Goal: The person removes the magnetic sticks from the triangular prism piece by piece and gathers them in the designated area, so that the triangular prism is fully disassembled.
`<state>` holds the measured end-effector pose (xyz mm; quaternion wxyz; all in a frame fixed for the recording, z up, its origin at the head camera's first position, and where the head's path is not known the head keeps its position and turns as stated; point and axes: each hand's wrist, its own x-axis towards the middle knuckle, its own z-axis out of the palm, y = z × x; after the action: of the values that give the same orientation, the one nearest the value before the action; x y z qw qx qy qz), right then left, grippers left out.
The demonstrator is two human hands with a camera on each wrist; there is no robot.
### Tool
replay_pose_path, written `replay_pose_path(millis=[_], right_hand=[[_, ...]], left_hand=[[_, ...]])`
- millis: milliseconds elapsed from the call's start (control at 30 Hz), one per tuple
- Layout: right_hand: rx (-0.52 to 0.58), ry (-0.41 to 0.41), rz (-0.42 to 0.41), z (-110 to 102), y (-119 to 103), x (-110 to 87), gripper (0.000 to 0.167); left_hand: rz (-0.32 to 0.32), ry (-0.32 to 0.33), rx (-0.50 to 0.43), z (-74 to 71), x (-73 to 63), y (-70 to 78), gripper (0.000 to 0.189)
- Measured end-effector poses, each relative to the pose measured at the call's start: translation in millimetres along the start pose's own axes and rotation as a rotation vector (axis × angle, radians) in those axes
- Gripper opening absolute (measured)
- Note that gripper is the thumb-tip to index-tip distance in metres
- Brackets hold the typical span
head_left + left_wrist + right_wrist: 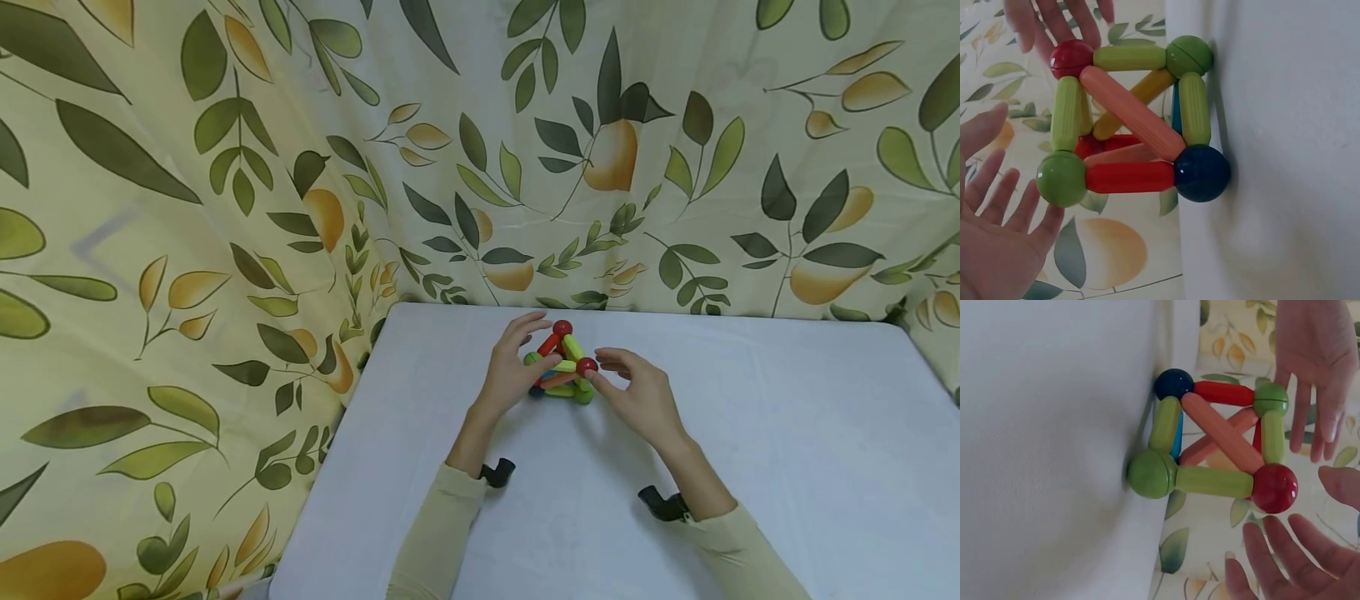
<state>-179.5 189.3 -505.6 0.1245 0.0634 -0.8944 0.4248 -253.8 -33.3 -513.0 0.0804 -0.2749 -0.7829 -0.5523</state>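
A boxy frame of magnetic balls and rods stands on the white table. Its front face shows a red ball (pixel 1275 488) and a green ball (pixel 1061 179) on top, with a dark blue ball (pixel 1202 173) and another green ball (pixel 1152 474) at the bottom. A salmon rod (pixel 1132 112) crosses this face diagonally. My left hand (pixel 512 375) is spread at the left side, little finger close by the upper green ball in the left wrist view. On the other side, my right hand (pixel 643 398) has loosely bent fingers around the red ball, with thumb and fingers apart.
The white tabletop (pixel 795 433) extends toward me and off to the right. Behind it and along the left hangs a leaf-and-fruit patterned curtain (pixel 465 75). Dark wrist mounts (pixel 663 504) sit near both sleeve cuffs, low over the table.
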Motion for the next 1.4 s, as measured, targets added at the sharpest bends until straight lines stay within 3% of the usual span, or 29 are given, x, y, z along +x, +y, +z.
replay_pose_path(millis=[200, 567, 733, 900, 1167, 1400], right_hand=[[0.021, 0.02, -0.01, 4, -1, 2.2, 0.044], [0.119, 0.045, 0.033, 12, 6, 5.6, 0.042], [0.173, 0.039, 0.086, 15, 9, 6.4, 0.045], [0.211, 0.049, 0.116, 17, 10, 7.8, 0.046], [0.273, 0.078, 0.124, 19, 12, 6.9, 0.046], [0.334, 0.095, 0.14, 20, 16, 7.2, 0.043]], left_hand=[[0.001, -0.007, -0.046, 4.1, 4.3, 6.7, 0.065], [0.002, -0.114, -0.153, 11.5, 10.3, 9.4, 0.078], [-0.027, -0.163, -0.074, 13.8, 13.4, 7.4, 0.076], [-0.049, -0.227, 0.012, 17.1, 18.6, 6.1, 0.086], [-0.026, -0.347, 0.216, 22.0, 26.8, 8.9, 0.089], [-0.004, -0.427, 0.236, 21.0, 33.5, 9.0, 0.085]])
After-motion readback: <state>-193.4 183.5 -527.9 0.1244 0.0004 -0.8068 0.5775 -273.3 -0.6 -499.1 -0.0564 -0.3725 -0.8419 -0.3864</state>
